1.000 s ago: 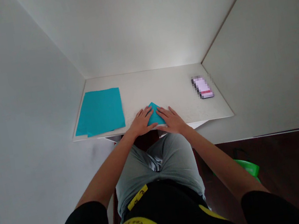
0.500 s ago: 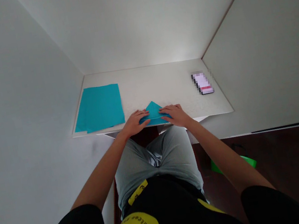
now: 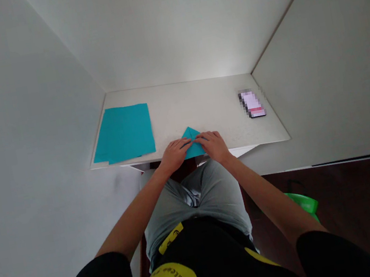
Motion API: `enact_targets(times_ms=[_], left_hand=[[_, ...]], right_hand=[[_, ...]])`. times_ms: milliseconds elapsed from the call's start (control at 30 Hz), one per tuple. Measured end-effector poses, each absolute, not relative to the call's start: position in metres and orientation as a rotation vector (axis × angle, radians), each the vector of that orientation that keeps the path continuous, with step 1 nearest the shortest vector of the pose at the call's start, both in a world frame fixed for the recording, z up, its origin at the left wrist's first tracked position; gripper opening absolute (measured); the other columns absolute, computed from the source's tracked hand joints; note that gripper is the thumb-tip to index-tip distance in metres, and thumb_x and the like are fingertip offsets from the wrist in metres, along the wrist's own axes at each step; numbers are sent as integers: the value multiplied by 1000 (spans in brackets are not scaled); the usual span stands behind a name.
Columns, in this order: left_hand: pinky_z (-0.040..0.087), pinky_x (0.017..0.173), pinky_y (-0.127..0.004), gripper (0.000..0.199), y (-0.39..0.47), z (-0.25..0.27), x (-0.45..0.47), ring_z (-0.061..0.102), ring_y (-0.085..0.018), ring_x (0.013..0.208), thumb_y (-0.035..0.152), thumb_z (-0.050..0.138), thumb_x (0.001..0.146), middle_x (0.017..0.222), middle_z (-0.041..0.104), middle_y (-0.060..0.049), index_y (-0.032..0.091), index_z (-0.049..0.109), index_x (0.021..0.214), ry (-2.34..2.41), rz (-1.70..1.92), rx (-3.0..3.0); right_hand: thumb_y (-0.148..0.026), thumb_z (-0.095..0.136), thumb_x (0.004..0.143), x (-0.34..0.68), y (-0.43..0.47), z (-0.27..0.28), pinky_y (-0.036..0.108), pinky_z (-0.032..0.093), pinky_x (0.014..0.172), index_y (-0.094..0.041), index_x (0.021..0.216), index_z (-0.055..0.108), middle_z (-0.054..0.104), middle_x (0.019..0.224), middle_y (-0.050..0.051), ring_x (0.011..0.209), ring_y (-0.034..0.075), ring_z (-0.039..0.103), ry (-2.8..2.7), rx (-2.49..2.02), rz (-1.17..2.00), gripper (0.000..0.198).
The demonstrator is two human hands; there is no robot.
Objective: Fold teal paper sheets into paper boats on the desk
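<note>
A folded sheet of turquoise paper (image 3: 193, 151) lies at the front edge of the white table, its peak pointing away from me and its lower part at the edge. My left hand (image 3: 174, 153) grips its left side, fingers together and fingertips near the middle. From the right, my right hand (image 3: 214, 145) holds it the same way, with the fingertips of both hands almost meeting over the paper. Much of the paper's two sides is hidden under my hands.
Several flat turquoise sheets (image 3: 128, 131) lie overlapped on the left of the table (image 3: 193, 103). A phone (image 3: 252, 103), blurred out, rests at the right. Walls stand behind and on both sides. A green container (image 3: 304, 203) is on the dark floor at lower right.
Both hands have slid inward, from the paper's outer sides to its middle, fingertips now almost touching. The view has shifted slightly.
</note>
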State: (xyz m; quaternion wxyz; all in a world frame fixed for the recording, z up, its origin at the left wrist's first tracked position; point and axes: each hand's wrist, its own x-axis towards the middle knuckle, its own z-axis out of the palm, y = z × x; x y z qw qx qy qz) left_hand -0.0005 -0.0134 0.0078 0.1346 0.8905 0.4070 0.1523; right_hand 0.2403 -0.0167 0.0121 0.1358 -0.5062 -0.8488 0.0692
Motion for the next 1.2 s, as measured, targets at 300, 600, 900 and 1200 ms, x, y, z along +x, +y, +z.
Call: enact_targets(times_ms=[300, 600, 900, 1200], left_hand=[[20, 138, -57, 77, -40, -4, -29, 26, -32, 168, 49, 58, 105, 178, 33, -15, 18, 35, 172, 1233, 420, 2611], [37, 132, -55, 50, -37, -1, -40, 52, -26, 154, 17, 50, 100, 160, 61, -10, 25, 67, 147, 1220, 513, 2451], [57, 86, -33, 36, 17, 39, -36, 68, -21, 86, 49, 59, 106, 90, 77, -4, 19, 77, 99, 1473, 826, 2023], [44, 110, -50, 39, 4, 24, 1, 57, -34, 134, 20, 60, 101, 142, 65, -17, 21, 67, 139, 1767, 655, 2358]], right_hand=[[-57, 51, 108, 275, -52, -11, 54, 34, 131, -18, 171, 37, 41, 174, 13, 161, 33, 40, -2491, -1363, 244, 75], [-32, 57, 104, 284, -57, -2, 53, 44, 108, -28, 131, 76, 75, 138, 9, 124, 34, 65, -2297, -1491, 373, 33], [-63, 63, 101, 293, -7, 34, 33, 50, 72, -23, 100, 75, 73, 87, 3, 82, 22, 65, -1784, -1476, 679, 41], [-45, 69, 94, 288, 23, -18, 49, 52, 94, -20, 130, 68, 69, 118, 16, 102, 33, 62, -1870, -1655, 362, 44]])
